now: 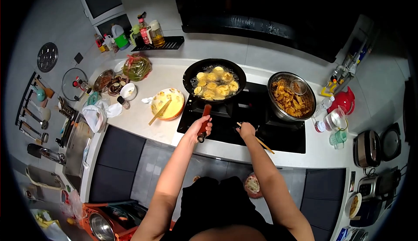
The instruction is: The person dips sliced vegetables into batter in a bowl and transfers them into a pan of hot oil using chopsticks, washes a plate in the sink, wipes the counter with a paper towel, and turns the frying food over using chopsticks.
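My left hand (pixel 196 127) is wrapped around the reddish-brown handle (pixel 203 125) of a black wok (pixel 214 61). The wok sits over the left side of the stove, and several round golden pieces (pixel 212 85) bubble in its oil. My right hand (pixel 247 130) is closed on a pair of chopsticks (pixel 266 147) over the front of the black stove, its fingers partly hidden; their long ends slant toward the lower right. Left of the wok stands an orange-rimmed bowl (pixel 182 96) of yellow batter, with wooden chopsticks (pixel 159 112) resting in it.
At the right of the stove, a large steel bowl (pixel 278 115) holds browned fried pieces and a small round dish. A red kettle (pixel 344 100) and bottles stand beyond it. Leftward are a bag of green vegetables (pixel 137 68), a white bowl (pixel 128 91) and a white cloth (pixel 96 117).
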Available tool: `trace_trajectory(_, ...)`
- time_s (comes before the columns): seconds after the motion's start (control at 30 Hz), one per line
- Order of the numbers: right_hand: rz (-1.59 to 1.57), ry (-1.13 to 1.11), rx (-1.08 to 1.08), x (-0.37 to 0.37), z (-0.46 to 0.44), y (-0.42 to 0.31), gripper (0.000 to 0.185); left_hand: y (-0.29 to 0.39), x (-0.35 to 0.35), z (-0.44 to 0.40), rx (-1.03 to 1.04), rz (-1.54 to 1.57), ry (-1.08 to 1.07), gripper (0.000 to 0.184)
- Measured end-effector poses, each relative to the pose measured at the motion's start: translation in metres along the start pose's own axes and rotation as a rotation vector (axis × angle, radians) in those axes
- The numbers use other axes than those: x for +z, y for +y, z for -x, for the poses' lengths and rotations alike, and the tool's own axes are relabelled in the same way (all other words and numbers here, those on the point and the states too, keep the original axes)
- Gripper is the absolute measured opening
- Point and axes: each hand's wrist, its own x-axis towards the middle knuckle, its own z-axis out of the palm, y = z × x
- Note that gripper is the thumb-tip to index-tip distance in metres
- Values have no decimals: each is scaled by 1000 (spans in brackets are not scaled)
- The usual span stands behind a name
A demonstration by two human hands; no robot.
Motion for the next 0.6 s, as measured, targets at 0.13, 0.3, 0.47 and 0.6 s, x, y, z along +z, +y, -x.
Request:
trace_trajectory(0.13, -36, 21, 24, 9, -9, -1, 30, 3, -1, 1, -16, 23, 4, 19)
trace_trajectory(0.3, -38, 26, 59, 9, -12, -4, 26, 3, -4, 3, -9, 19, 1, 20)
trace_trajectory(0.47, -54, -18, 102, -1, -8, -10, 27, 3, -2, 5, -5, 4, 1, 20)
trace_trajectory(0.6, -63, -11, 106, 0, -8, -9, 27, 3, -3, 4, -14, 9, -5, 19)
